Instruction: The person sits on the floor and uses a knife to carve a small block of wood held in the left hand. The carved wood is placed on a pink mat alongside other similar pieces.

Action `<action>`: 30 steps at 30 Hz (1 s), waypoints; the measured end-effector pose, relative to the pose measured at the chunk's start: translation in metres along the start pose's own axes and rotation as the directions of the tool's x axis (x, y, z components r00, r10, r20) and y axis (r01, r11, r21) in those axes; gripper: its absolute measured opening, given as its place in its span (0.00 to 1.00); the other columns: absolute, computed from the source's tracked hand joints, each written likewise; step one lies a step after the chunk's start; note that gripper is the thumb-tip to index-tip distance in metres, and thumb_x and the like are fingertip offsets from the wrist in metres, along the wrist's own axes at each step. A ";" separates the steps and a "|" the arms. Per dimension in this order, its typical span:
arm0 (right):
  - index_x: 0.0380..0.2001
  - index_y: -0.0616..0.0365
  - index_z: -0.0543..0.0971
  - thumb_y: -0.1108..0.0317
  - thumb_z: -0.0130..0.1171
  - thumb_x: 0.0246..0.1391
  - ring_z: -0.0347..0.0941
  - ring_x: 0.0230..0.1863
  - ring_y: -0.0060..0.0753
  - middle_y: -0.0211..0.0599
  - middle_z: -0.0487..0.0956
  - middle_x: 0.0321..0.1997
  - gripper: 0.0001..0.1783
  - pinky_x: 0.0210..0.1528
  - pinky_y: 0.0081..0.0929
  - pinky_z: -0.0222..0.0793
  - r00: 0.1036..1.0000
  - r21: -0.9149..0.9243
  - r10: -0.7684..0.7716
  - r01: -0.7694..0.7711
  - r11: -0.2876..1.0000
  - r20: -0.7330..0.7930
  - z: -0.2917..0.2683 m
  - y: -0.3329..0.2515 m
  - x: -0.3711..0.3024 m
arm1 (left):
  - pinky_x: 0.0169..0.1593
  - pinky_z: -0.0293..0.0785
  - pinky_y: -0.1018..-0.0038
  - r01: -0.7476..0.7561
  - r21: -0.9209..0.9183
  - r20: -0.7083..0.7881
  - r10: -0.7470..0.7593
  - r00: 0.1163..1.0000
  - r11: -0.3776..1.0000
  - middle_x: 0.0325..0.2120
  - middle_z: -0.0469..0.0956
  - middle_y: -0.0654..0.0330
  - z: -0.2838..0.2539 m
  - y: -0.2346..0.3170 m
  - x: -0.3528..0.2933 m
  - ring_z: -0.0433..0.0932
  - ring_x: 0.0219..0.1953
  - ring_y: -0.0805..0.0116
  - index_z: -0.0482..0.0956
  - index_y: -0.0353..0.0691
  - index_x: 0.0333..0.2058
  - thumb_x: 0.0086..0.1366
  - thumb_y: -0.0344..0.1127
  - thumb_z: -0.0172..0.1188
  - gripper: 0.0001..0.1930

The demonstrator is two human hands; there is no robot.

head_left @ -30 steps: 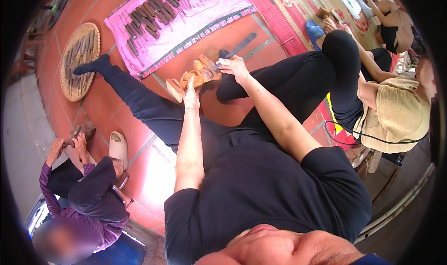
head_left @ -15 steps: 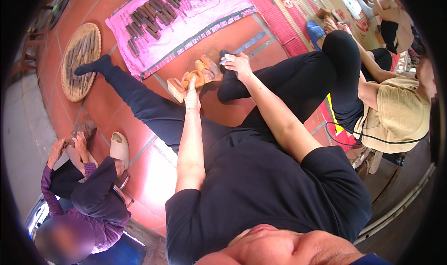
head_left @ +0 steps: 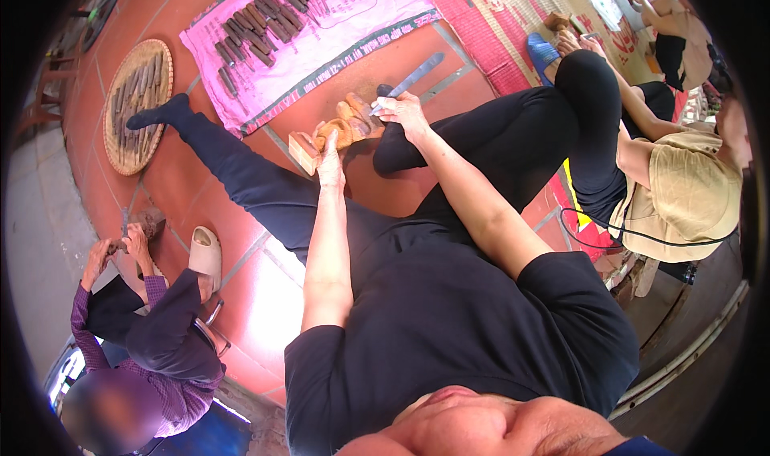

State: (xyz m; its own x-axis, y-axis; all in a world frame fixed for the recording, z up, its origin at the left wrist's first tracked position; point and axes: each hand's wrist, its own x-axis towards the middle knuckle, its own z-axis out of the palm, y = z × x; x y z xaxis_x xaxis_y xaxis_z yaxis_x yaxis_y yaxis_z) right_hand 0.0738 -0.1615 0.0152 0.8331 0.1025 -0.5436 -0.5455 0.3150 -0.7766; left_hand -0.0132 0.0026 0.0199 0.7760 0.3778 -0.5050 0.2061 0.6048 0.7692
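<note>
Between my legs lies a yellowish-brown carved wooden piece [head_left: 343, 132], with a block-like end at the left and rounded lumps toward the right. My left hand [head_left: 330, 166] grips its middle, the thumb laid on top. A long flat grey-blue tool [head_left: 420, 71], perhaps a file or knife, is held in my right hand [head_left: 407, 114]. Its broad end points up and away to the right, while the narrow end comes out by my fingers near the carving's right part. Whether that tip touches the wood I cannot tell. My right foot in a dark sock is just beneath this hand.
Several wood-handled tools [head_left: 261, 23] lie in rows on a pink printed sheet [head_left: 353, 35] ahead. A round woven tray [head_left: 120, 147] with more tools sits at the far left, by my left foot. One person crouches at lower left; others sit on mats at the right.
The tool in my right hand has turned and tilted up, its narrow tip now showing by the carving. My left hand and the carving have barely moved.
</note>
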 end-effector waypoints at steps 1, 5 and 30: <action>0.31 0.60 0.76 0.70 0.59 0.48 0.75 0.24 0.23 0.35 0.80 0.27 0.07 0.28 0.19 0.71 0.999 -0.006 -0.032 0.032 0.999 -0.033 -0.004 0.001 0.001 | 0.46 0.74 0.66 -0.018 0.022 0.003 0.018 1.000 1.000 0.46 0.68 0.62 0.002 0.001 -0.002 0.70 0.48 0.67 0.65 0.48 0.52 0.58 0.33 0.60 0.23; 0.30 0.61 0.77 0.70 0.59 0.48 0.75 0.24 0.22 0.35 0.80 0.27 0.07 0.27 0.17 0.71 0.990 -0.046 -0.096 0.092 0.995 -0.103 -0.013 0.001 0.010 | 0.47 0.73 0.66 -0.014 0.038 0.029 0.013 0.999 0.999 0.47 0.67 0.63 -0.007 -0.007 0.006 0.69 0.49 0.68 0.64 0.48 0.52 0.58 0.34 0.60 0.23; 0.31 0.58 0.78 0.68 0.57 0.49 0.75 0.28 0.20 0.32 0.79 0.28 0.06 0.28 0.16 0.68 0.991 -0.173 -0.133 0.128 0.977 -0.017 -0.006 -0.001 0.009 | 0.55 0.62 0.71 -0.142 0.229 0.100 0.122 0.988 0.963 0.48 0.65 0.59 -0.012 -0.020 0.019 0.65 0.51 0.69 0.61 0.38 0.55 0.58 0.33 0.60 0.27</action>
State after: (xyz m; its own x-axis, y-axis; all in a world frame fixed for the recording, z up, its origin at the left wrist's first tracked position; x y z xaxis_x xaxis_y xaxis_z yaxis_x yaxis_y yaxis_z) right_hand 0.0812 -0.1666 0.0096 0.8965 0.0436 -0.4410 -0.4420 0.1578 -0.8830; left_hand -0.0096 0.0068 -0.0097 0.8511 0.3766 -0.3658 0.2248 0.3683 0.9021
